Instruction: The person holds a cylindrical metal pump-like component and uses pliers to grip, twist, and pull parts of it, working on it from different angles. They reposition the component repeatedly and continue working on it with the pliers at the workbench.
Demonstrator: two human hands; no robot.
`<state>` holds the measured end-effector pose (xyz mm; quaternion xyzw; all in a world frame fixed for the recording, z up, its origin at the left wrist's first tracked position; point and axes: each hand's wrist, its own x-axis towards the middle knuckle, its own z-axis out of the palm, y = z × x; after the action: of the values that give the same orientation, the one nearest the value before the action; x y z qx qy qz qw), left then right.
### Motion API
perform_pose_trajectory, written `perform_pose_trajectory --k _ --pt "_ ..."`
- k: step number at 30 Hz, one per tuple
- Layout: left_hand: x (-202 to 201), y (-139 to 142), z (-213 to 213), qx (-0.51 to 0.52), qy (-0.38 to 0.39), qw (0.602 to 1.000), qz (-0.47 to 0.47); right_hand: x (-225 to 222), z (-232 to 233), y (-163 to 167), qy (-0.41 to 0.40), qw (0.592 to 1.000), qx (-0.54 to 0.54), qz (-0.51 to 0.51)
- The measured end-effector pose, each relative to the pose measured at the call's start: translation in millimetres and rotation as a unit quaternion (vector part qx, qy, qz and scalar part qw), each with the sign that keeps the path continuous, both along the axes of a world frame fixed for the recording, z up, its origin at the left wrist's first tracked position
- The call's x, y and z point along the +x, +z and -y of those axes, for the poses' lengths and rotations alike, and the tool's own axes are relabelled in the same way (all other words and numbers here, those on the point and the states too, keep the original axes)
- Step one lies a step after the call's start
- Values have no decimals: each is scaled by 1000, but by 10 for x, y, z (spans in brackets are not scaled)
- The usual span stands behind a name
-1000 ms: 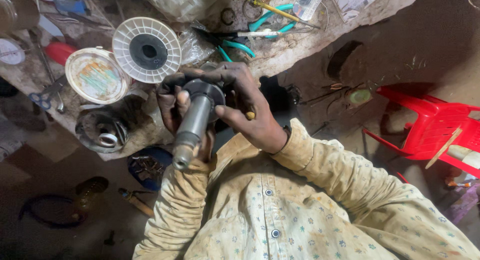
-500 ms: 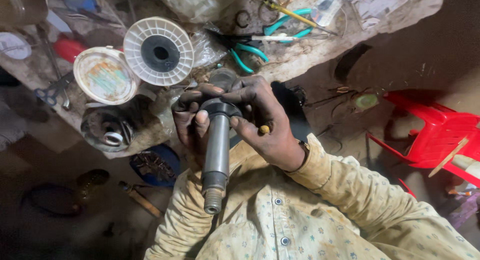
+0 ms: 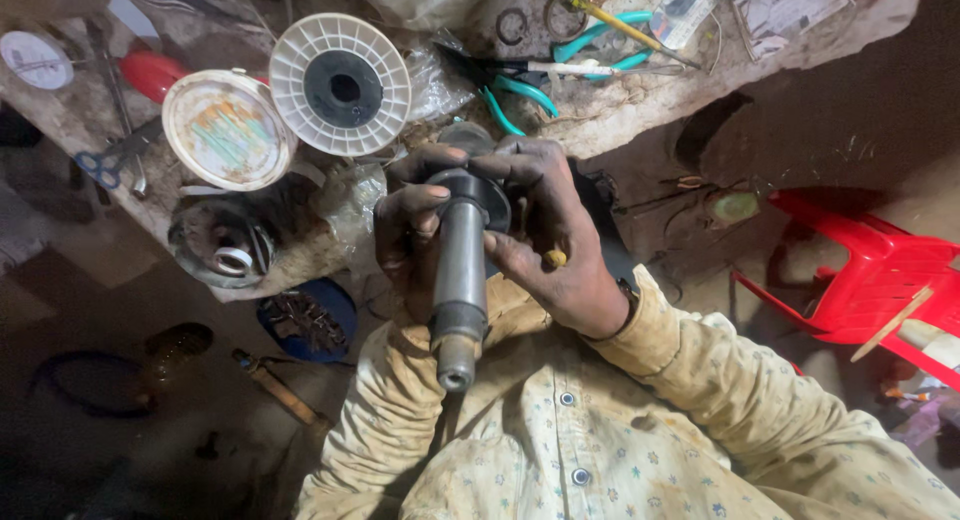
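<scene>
Held up off the surface [image 3: 640,130], close to the chest: a grey metal shaft [image 3: 460,280], dark round collar [image 3: 478,195] at the far end, narrower stub end pointing back towards the camera. Probably raised like this to bring the collar end within reach of both sets of fingers and to sight along its length.

Left hand [image 3: 410,240] wrapped round the upper shaft from behind, grip closed on it, thumb lying across the collar; seemingly there to steady the piece. Right hand [image 3: 560,245] draped over the collar from the other side, fingers curled on its rim, grip likewise closed on the shaft's head. Tucked between two of its fingers, a small yellowish bit [image 3: 555,258], too small to identify, perhaps parked there to keep it handy.

Just beyond the hands, on the surface: a white plastic spool [image 3: 340,85] lying flat, a round stained lid [image 3: 225,130] touching it, teal-handled pliers [image 3: 520,85] among loose wires. Lower left, a dusty motor housing [image 3: 225,245] at the surface's edge, open end up. Blue-handled scissors [image 3: 100,165] further left. On the floor, a blue bowl [image 3: 305,320] of rusty scraps under the edge, and a red plastic stool [image 3: 860,270] well apart to the right.
</scene>
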<state>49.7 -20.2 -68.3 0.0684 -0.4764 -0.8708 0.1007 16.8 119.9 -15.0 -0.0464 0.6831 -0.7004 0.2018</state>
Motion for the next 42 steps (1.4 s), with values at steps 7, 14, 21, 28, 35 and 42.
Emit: perform_pose_trajectory --k 7,14,21,28,35,42 --pt "65 40 294 -244 -96 964 -35 -18 -9 -12 -8 999 32 -32" --pt "-86 13 581 -341 -143 925 -84 -8 24 -35 -6 997 56 -51" --pt "-239 -11 608 -362 -139 907 -163 34 137 -63 -56 997 39 -36" --pt "-308 8 625 -364 -155 902 -175 -81 24 9 -18 1000 15 -1" --pt "-270 65 675 -386 -190 881 -195 -243 -93 62 21 999 25 30" --pt "-358 -9 732 -406 -178 865 -236 -351 -38 53 39 998 48 19"
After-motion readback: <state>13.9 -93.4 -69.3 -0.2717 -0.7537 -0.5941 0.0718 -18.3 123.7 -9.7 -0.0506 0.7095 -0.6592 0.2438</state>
